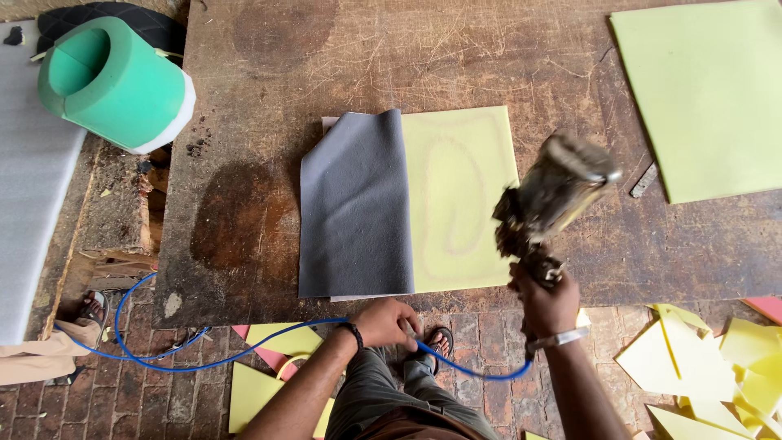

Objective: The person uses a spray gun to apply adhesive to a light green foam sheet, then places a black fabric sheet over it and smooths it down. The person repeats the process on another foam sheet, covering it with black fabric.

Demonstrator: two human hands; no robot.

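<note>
At the near edge of a scarred wooden workbench (489, 57), a person stands over a yellow foam sheet (460, 195) half covered by a grey fabric piece (354, 208), the fabric folded back to the left so that the foam's right half lies bare, with a looping, faintly darker trail on its surface. Raised from below the frame with the forearm angled up and slightly inward, the right hand (544, 303) is clenched around the handle of a grimy spray gun (554, 200), wrist banded with a pale bracelet, the gun's body tilted up and to the right above the foam sheet's right edge and blurred. Lower and closer to the body, the left hand (387, 320) reaches forward just below the bench's front edge, knuckles up and fingers curled closed on the blue hose (163, 358), a dark band at the wrist; the hose loops off to the left over the brick floor (481, 326) and swings right to the base of the gun. A second, larger pale green foam sheet (705, 98) lies at the bench's far right corner, well apart from the work. A green foam roll (114, 81) with a white end rests on its side off the bench's upper left corner. Yellow foam offcuts (717, 367) litter the bricks at lower right, and more lie beside the person's sandalled foot (440, 338). Another person's foot (85, 310) shows at the left edge
</note>
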